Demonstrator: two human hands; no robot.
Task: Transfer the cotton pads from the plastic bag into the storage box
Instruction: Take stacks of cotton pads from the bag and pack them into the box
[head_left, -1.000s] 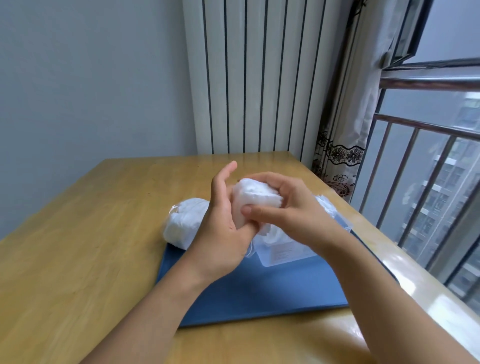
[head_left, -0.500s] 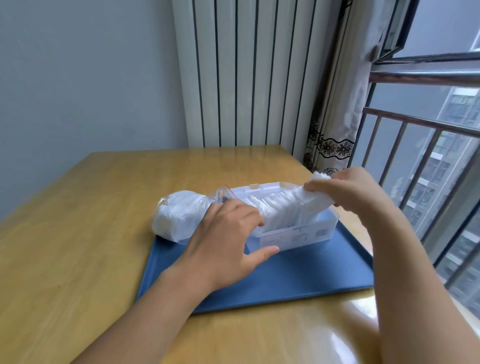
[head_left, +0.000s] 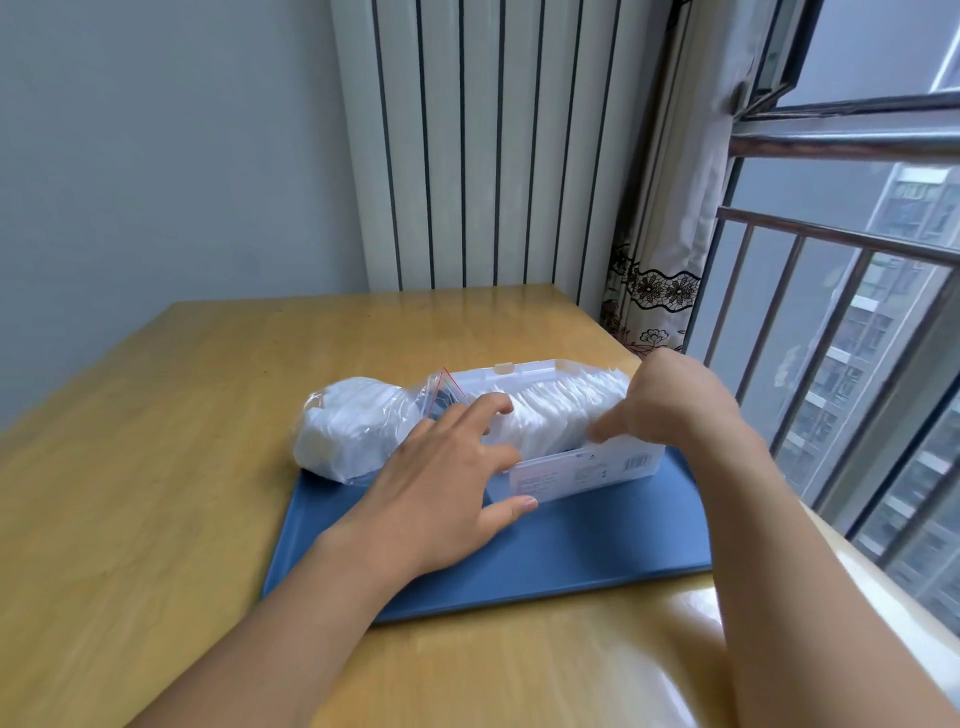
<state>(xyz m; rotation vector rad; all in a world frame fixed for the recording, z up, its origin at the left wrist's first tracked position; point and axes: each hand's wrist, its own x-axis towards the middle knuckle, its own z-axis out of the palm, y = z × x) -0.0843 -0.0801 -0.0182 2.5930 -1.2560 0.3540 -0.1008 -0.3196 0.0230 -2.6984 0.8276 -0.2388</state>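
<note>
Head view: both hands, fingers spread and gripping nothing, press the row of white cotton pads (head_left: 558, 410) inside the clear rectangular plastic storage box (head_left: 587, 470); left hand (head_left: 447, 483) covers the box's left end, right hand (head_left: 675, 400) its right. Left of the box lies the crumpled clear plastic bag (head_left: 353, 431); both sit on a flat blue tray (head_left: 597, 545) on a wooden table (head_left: 156, 467), beyond the box a white ribbed radiator (head_left: 493, 145).

Soft daylight came in from the window (head_left: 852, 322); table (head_left: 156, 467) had glare, right hand (head_left: 675, 405) blurry, edges warped.
</note>
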